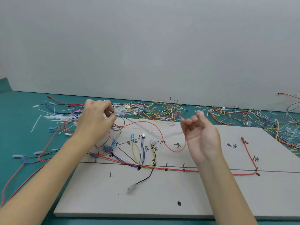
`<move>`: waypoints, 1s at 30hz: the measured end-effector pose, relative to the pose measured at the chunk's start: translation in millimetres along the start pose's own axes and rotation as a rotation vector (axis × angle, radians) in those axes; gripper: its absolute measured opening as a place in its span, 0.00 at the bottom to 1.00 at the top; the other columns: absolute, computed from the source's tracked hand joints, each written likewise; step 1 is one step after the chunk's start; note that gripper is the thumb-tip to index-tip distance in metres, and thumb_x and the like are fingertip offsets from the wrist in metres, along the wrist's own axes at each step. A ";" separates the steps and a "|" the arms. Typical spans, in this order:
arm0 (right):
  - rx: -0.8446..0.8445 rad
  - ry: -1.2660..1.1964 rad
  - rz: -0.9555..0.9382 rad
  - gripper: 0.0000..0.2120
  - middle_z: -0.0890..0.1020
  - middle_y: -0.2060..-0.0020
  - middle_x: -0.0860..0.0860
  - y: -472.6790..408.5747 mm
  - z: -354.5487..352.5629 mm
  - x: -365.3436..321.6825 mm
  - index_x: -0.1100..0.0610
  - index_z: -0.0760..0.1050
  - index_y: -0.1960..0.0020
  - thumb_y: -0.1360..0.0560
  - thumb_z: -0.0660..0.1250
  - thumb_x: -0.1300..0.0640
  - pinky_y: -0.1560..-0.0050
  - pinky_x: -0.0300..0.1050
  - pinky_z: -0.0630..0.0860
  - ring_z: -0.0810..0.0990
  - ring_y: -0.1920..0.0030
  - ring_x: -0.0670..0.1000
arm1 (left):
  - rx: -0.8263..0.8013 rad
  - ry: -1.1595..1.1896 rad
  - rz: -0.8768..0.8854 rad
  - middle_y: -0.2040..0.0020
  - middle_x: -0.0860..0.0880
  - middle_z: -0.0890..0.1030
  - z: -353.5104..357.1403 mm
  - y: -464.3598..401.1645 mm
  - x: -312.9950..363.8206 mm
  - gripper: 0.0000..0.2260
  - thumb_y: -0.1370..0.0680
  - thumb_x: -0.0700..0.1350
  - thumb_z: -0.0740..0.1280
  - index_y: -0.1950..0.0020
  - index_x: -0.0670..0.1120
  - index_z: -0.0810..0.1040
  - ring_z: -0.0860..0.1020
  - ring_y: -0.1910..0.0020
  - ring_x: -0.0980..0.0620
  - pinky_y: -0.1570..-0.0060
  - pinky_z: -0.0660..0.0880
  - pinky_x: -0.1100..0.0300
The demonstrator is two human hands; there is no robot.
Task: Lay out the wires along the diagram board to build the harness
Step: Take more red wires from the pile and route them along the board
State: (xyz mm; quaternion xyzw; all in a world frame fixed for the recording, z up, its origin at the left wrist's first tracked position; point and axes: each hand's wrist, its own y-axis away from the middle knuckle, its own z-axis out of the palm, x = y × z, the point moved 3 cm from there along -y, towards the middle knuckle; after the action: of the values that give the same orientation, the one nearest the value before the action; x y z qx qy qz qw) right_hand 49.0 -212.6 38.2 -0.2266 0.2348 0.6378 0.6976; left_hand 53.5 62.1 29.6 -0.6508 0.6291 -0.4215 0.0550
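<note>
— head view: where's the red wire [162, 135]?

— strung between my hands above the board [178, 192], long axis running left to right. my left hand [95, 119] pinches one end among the loose wires; my right hand [199, 132] curls its fingers around the other.

— which hand lays it down?

— probably the right; it's nearer the bare marks.

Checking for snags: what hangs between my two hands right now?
In the head view, a loose red wire sags from the left hand across the diagram board to the right hand, over the marked labels.
</note>
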 end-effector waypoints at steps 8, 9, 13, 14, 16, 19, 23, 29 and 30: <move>0.017 0.832 -0.047 0.09 0.60 0.76 0.45 -2.7 -9.2 0.1 0.56 0.72 0.59 0.25 0.68 0.52 0.76 0.37 0.55 0.56 0.78 0.45 | 0.097 0.042 -0.115 0.72 0.51 0.74 -12.9 -5.7 -11.2 0.04 0.27 0.42 0.68 0.60 0.48 0.74 0.73 0.68 0.45 0.67 0.68 0.54; 0.024 0.969 -0.107 0.12 0.61 0.76 0.45 -2.5 -10.3 -0.6 0.54 0.71 0.64 0.26 0.70 0.51 0.72 0.39 0.57 0.58 0.77 0.46 | 0.147 -0.018 -0.143 0.70 0.49 0.75 -19.9 -7.9 -17.6 0.03 0.27 0.42 0.67 0.60 0.47 0.74 0.73 0.66 0.42 0.65 0.69 0.53; 0.025 1.516 -0.221 0.14 0.73 0.75 0.44 -1.2 -14.4 5.0 0.50 0.75 0.67 0.30 0.69 0.42 0.66 0.42 0.65 0.72 0.70 0.46 | 0.065 -0.356 -0.364 0.59 0.41 0.78 -38.1 -13.4 -56.4 0.02 0.28 0.43 0.68 0.59 0.45 0.77 0.76 0.55 0.37 0.58 0.71 0.51; 0.011 1.646 -0.224 0.13 0.75 0.72 0.44 -0.3 -13.6 9.7 0.49 0.77 0.65 0.30 0.68 0.40 0.65 0.42 0.66 0.75 0.66 0.47 | -0.041 -0.421 -0.440 0.55 0.39 0.79 -36.9 -13.0 -67.5 0.04 0.28 0.43 0.68 0.57 0.44 0.78 0.77 0.52 0.36 0.54 0.73 0.50; -0.053 1.843 -0.239 0.13 0.79 0.64 0.43 1.9 -9.3 22.0 0.46 0.79 0.60 0.30 0.66 0.38 0.63 0.42 0.66 0.77 0.59 0.49 | -0.278 -0.530 -0.567 0.46 0.36 0.79 -31.0 -9.5 -82.2 0.11 0.26 0.47 0.68 0.48 0.41 0.80 0.75 0.44 0.36 0.46 0.74 0.49; -0.180 2.017 -0.269 0.13 0.81 0.54 0.44 3.6 -2.3 42.8 0.45 0.81 0.52 0.27 0.65 0.39 0.58 0.43 0.66 0.79 0.51 0.51 | -0.349 -0.576 -0.707 0.36 0.36 0.72 -25.0 -1.5 -86.1 0.25 0.25 0.55 0.70 0.37 0.39 0.74 0.67 0.34 0.37 0.39 0.69 0.48; -0.259 2.050 -0.240 0.13 0.80 0.48 0.48 4.1 -3.4 56.8 0.49 0.79 0.46 0.24 0.63 0.44 0.55 0.45 0.67 0.78 0.46 0.56 | -0.095 -0.528 -0.523 0.37 0.35 0.65 -23.4 -4.2 -66.3 0.28 0.32 0.43 0.76 0.37 0.39 0.66 0.64 0.36 0.36 0.39 0.65 0.42; -0.248 1.978 -0.158 0.13 0.78 0.52 0.48 4.4 -9.3 58.0 0.50 0.79 0.52 0.26 0.64 0.43 0.58 0.45 0.67 0.78 0.50 0.56 | -0.120 -0.294 0.118 0.49 0.50 0.78 -6.9 -6.5 -3.2 0.10 0.27 0.37 0.65 0.50 0.50 0.78 0.75 0.46 0.46 0.44 0.62 0.51; -0.241 1.972 -0.160 0.11 0.78 0.51 0.48 4.9 -8.8 58.5 0.49 0.79 0.52 0.26 0.64 0.43 0.58 0.44 0.67 0.78 0.50 0.55 | -0.167 -0.229 0.166 0.50 0.52 0.79 -1.0 -1.8 5.9 0.09 0.27 0.39 0.66 0.50 0.50 0.79 0.76 0.47 0.48 0.44 0.64 0.52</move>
State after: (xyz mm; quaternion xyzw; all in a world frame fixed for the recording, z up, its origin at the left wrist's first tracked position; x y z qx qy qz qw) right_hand 48.3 -171.8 -4.8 -0.7396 0.6272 0.1350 0.2036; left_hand 53.4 57.9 34.2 -0.6427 0.7031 -0.2849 0.1067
